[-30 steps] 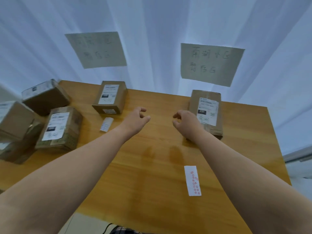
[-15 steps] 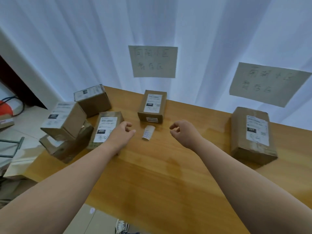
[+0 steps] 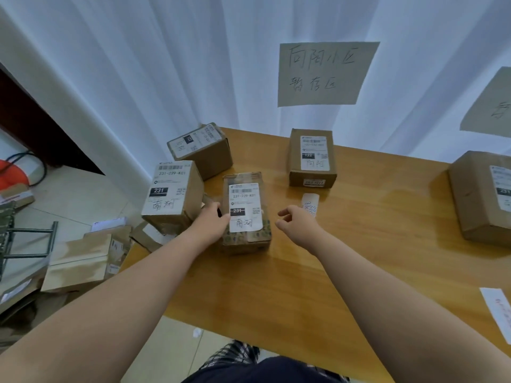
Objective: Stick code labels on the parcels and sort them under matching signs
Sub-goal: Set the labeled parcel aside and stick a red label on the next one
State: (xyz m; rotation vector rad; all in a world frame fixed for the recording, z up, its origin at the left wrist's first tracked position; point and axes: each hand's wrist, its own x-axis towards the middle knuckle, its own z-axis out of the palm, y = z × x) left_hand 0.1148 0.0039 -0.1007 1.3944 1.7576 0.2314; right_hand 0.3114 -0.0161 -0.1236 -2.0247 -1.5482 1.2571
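1. Holding the 231 parcel (image 3: 246, 214) w/ my left hand (image 3: 213, 221): thumb up on top by the white slip, fingers down its left side. It sits on the table (image 3: 304, 286), near the left edge, right in front of me.
2. Right hand (image 3: 297, 226) hangs just right of the parcel, not touching it. Fingers are bent a bit, nothing in them.
3. My guess on feel: small cardboard box, stiff walls, prob. light. The tape on top looks shiny and slick, so I don't pinch there. The near corners look a bit squashed, so no hard squeeze.
4. Best hold, I think: one hand on each long side, low down, then lift it flat.
5. The 122 box (image 3: 312, 158) sits under the near sign (image 3: 323, 73), and its written word looks like the sign's first two marks. My parcel has a diff. word, so I think it goes under the far sign (image 3: 489, 106), which is cut off at the right.
6. In the way: a label strip (image 3: 310, 204) lies just behind my right hand, btw. parcel and 122 box. A big box (image 3: 481, 197) sits far right. A label sheet (image 3: 497, 310) lies by the right edge.
7. On the left a tilted 231 box (image 3: 171, 192) leans on a pile, just beside my left hand. A bump could tip it off, so I lift away from it.
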